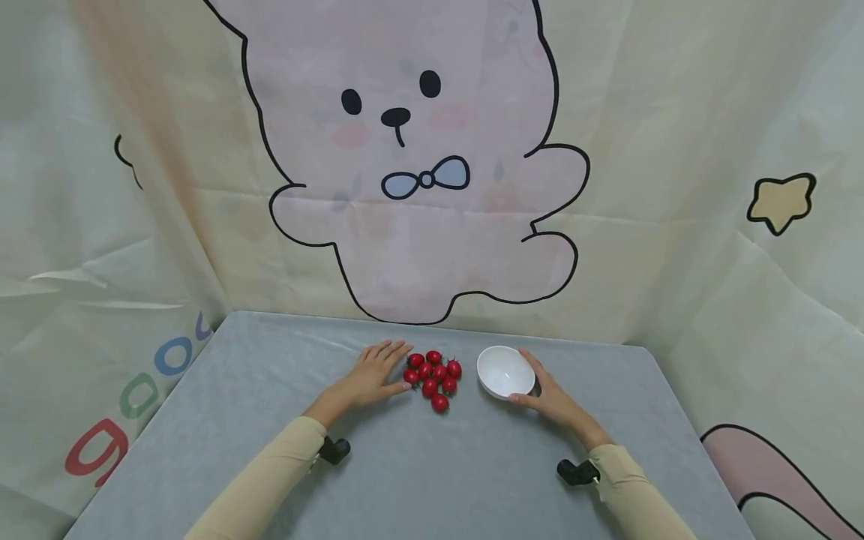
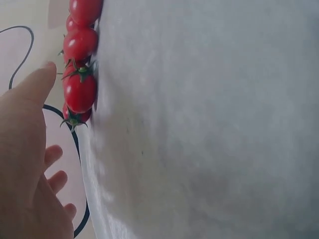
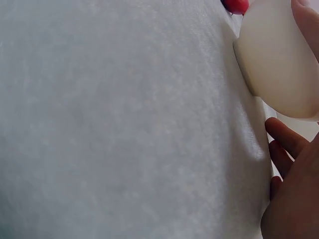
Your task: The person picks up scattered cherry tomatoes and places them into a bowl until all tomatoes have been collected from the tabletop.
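A cluster of small red tomatoes with green stems lies on the grey-covered table, near its far edge. To the left of them is my left hand, fingers spread and reaching forward, its thumb tip close beside the nearest tomatoes. It holds nothing. Right of the cluster is a small white bowl, its opening facing up and no contents visible. My right hand grips the bowl from the right, thumb at the near side and fingers round the far right side. In the right wrist view the thumb lies against the bowl's outer wall.
The table carries a grey cloth. A printed fabric backdrop with a cartoon bear rises behind its far edge, and more fabric hangs at both sides. Each wrist wears a small black camera, on the left and right.
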